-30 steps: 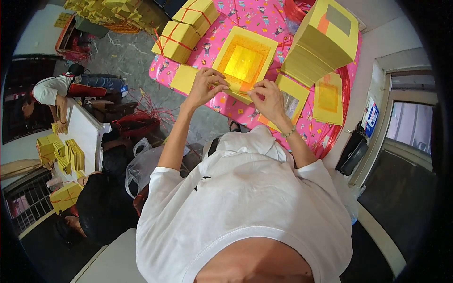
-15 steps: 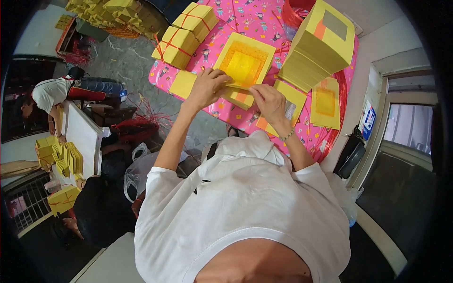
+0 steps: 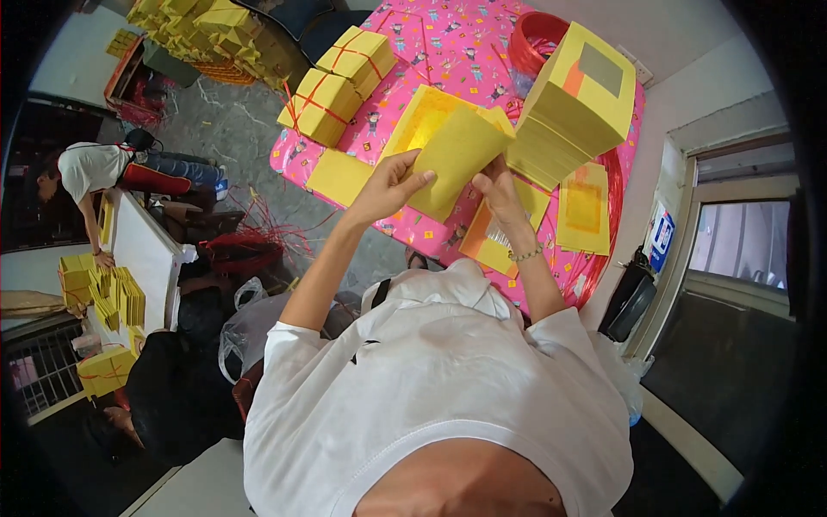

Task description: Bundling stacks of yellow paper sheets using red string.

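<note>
Both hands now lift sheaf (image 3: 454, 159) off table (image 3: 448, 52); left hand (image 3: 389, 185), right hand (image 3: 494, 183) pinch its edges. Loose sheets could slip, fan out.

Red-tied yellow paper bundles (image 3: 345, 82) on table

A small paper-goods workshop: tied bundles of yellow paper (image 3: 345, 82) crowd a pink-clothed tabletop (image 3: 465, 52), more bundles (image 3: 202, 26) heaped on the concrete floor (image 3: 233, 146) (co-workers sorting nearby).
</note>
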A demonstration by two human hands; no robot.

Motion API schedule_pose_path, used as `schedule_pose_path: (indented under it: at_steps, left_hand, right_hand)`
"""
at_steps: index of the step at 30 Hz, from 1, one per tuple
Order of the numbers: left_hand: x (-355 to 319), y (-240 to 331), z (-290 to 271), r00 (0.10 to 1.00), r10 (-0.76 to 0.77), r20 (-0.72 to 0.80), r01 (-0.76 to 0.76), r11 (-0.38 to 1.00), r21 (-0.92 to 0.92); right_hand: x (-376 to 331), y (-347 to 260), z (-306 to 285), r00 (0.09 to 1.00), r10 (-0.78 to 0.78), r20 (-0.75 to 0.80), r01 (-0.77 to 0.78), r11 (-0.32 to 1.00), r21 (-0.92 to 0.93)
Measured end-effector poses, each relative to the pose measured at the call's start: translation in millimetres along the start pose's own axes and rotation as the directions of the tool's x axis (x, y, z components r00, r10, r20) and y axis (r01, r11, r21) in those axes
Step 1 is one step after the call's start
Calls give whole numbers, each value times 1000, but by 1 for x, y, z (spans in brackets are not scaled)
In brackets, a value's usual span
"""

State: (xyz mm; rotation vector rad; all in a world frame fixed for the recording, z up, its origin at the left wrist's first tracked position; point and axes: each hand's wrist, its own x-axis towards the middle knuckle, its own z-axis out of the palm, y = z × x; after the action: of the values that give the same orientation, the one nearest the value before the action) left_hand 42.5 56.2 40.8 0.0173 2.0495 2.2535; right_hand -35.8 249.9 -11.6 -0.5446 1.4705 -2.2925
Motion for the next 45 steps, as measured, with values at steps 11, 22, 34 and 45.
schedule_pose_path:
  at_steps: [11,22,34,45]
  left_hand:
    - [6,-19,3,978,2,-207,81,917,391]
    - [14,1,20,983,-162,-88,150,980,-133]
    - [22,12,16,954,-288,79,299,926,-230]
    - [16,6,28,993,-108,-41,106,993,-59]
  right_hand:
    - [-8,-23,1,983,180,49,-170,972,-162]
    - [-8,-35,1,959,281,-25,-279,959,52]
    - [-2,-34,-6,941,339,3,-338,938,76]
    - [-5,-36,-9,948,306,91,-304,952,-28]
